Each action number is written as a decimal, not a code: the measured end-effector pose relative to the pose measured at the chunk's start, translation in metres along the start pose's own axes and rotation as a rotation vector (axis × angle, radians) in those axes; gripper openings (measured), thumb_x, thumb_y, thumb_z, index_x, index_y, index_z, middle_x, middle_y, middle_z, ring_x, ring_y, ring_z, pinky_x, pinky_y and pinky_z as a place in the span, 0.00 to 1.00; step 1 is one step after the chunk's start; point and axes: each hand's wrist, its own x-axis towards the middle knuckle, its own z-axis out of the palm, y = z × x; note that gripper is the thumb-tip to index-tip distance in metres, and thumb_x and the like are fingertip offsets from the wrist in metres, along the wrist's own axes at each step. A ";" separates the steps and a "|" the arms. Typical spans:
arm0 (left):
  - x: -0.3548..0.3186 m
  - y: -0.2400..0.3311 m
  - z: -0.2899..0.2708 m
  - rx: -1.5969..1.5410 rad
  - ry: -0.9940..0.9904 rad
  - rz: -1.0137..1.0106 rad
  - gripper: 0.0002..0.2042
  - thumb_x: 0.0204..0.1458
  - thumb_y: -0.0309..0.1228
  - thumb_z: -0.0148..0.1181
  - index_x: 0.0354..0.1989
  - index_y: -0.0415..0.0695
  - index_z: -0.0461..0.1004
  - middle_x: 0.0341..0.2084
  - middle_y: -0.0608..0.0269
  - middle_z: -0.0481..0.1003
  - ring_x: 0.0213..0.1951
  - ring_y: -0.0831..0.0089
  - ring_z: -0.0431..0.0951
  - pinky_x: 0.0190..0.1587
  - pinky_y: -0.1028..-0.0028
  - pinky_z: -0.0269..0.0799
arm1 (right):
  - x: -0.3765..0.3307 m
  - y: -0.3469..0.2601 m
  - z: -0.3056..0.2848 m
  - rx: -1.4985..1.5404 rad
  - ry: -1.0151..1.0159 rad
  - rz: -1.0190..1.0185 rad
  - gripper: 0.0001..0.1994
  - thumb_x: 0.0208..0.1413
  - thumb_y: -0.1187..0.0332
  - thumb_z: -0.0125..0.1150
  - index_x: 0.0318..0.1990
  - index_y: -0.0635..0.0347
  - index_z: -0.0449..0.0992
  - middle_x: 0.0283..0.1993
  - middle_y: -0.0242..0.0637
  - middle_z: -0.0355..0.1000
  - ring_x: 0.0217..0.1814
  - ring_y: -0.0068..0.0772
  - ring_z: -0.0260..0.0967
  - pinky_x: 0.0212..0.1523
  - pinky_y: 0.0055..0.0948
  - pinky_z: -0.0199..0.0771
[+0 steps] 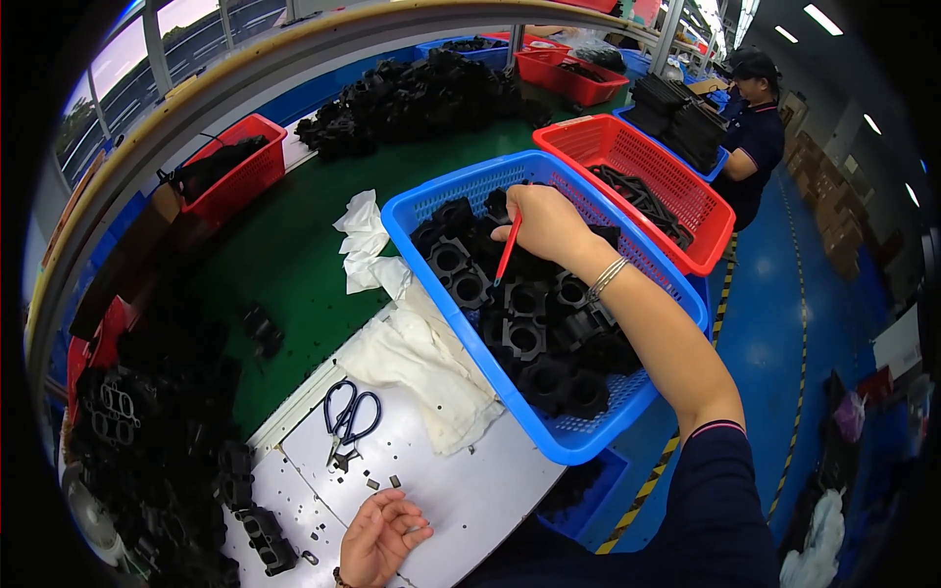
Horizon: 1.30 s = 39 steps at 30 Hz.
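Observation:
My right hand (552, 227) reaches over a blue basket (417, 257) of black molded parts (524, 338). It grips a slim red pen-shaped tool (509, 247), whose thin tip points down at the parts. The fingertips lie among the parts at the basket's far side; whether they also touch one is hidden. My left hand (383, 534) rests palm up above the white tabletop (431, 490), fingers loosely curled and apart, with nothing in them. Beyond it lie dark-handled scissors (350, 416) and small black scraps.
White cloths (421, 367) lie left of the basket. Black parts heap up at the left (147, 441) and on the green surface at the back (421, 98). A red basket (701, 250) stands behind the blue one. A co-worker (755, 137) stands at the far right.

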 end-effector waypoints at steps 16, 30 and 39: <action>0.001 0.000 -0.002 -0.026 -0.023 0.006 0.18 0.67 0.36 0.42 0.59 0.37 0.62 0.47 0.48 0.74 0.48 0.61 0.77 0.54 0.59 0.74 | 0.017 -0.014 -0.009 0.058 -0.411 0.343 0.24 0.38 0.55 0.77 0.28 0.67 0.72 0.29 0.51 0.75 0.36 0.48 0.74 0.37 0.37 0.73; 0.001 -0.001 -0.001 -0.019 -0.025 -0.002 0.19 0.67 0.36 0.43 0.60 0.37 0.62 0.47 0.48 0.74 0.48 0.60 0.77 0.54 0.59 0.74 | 0.018 0.012 0.012 0.413 -0.351 0.337 0.21 0.46 0.55 0.75 0.23 0.60 0.70 0.19 0.29 0.65 0.18 0.21 0.65 0.20 0.22 0.67; -0.001 0.001 -0.003 -0.009 -0.013 0.009 0.19 0.67 0.36 0.42 0.60 0.37 0.62 0.48 0.48 0.73 0.48 0.61 0.77 0.54 0.59 0.74 | 0.012 -0.009 0.003 0.154 -0.266 0.176 0.23 0.42 0.50 0.77 0.21 0.62 0.74 0.19 0.35 0.70 0.19 0.24 0.67 0.24 0.25 0.70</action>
